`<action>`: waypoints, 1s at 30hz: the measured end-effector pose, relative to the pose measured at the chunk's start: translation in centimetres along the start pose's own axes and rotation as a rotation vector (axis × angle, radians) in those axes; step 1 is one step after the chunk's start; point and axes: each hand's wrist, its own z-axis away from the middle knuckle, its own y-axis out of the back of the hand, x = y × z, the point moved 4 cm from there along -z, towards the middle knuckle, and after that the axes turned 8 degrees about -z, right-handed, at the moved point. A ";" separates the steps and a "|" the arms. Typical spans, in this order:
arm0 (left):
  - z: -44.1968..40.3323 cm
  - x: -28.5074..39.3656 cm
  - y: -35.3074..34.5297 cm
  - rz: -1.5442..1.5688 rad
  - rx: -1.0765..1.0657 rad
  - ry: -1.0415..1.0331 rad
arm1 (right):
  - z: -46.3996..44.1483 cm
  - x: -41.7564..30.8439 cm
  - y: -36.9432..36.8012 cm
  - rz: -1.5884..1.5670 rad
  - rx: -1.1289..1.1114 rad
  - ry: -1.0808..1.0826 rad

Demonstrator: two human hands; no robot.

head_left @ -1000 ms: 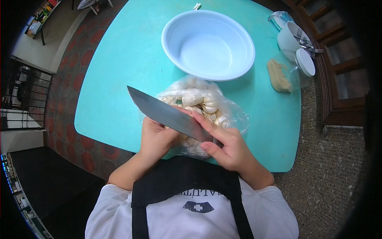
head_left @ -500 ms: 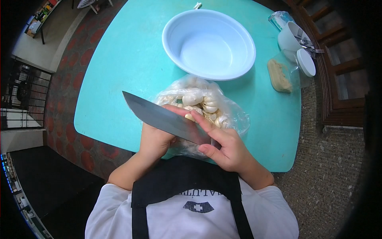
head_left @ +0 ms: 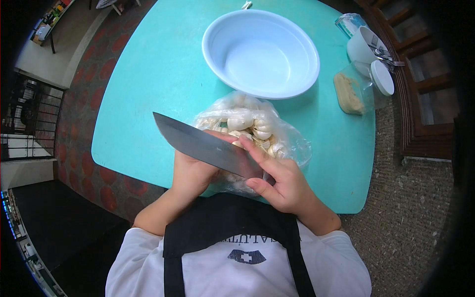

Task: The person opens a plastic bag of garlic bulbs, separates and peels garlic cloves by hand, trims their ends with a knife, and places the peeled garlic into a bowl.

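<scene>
the left hand [head_left: 190, 173] is being kept partly hidden behind the blade. its fingers are being extended past the upper edge of the blade; its degree of closure cannot be told. the knife [head_left: 203, 147] is being held slantwise across the left hand, with the tip being pointed to the upper left. a garlic clove [head_left: 236, 144] is being partly exposed at the fingertips, just above the blade; which hand is bearing it cannot be told. the right hand [head_left: 278, 179] is being closed on the knife, with the thumb being pressed near the lower edge and the index finger being laid along the upper edge.

the following are being counted, left to right: one knife; one clear plastic bag [head_left: 293, 137], in which several garlic bulbs [head_left: 262, 129] are being contained, the exact number being hidden; one pale blue bowl [head_left: 261, 54], being placed just beyond the bag; one clear jar [head_left: 349, 93], in which a pale substance is being stored; one white container [head_left: 360, 45], in which several forks [head_left: 385, 53] are being kept. all are being supported by one turquoise table [head_left: 148, 99].

compared with one second ago, the knife tip is being held slightly lower and further left, and more of the left fingers is being shown above the blade.
</scene>
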 end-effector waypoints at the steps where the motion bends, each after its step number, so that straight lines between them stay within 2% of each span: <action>1: -0.1 -0.1 -0.3 -0.004 0.016 -0.064 | 0.0 0.0 0.0 0.014 0.002 -0.003; 3: -0.1 0.0 -0.5 0.003 0.035 -0.122 | 0.0 -0.1 0.0 0.035 -0.004 -0.016; 12: -0.2 0.2 -0.6 0.016 0.038 -0.117 | -0.2 0.1 0.2 0.011 -0.037 -0.058; 16: -0.2 0.1 -0.4 0.046 -0.013 -0.054 | -0.2 1.0 0.1 0.000 -0.001 0.107; 19: -0.3 -0.2 -0.2 0.078 -0.087 -0.027 | -0.1 1.4 0.2 -0.276 -0.033 -0.042; 21: -0.4 -0.3 -0.1 0.102 -0.146 0.004 | 0.5 1.4 0.2 -0.679 -0.071 -0.308; 24: -0.6 -0.5 0.1 0.173 -0.210 0.079 | 0.6 1.4 0.3 -0.844 -0.048 -0.355; 30: -1.2 -1.0 -0.7 0.429 -0.323 0.051 | 0.7 2.6 0.3 -0.881 -0.038 -0.326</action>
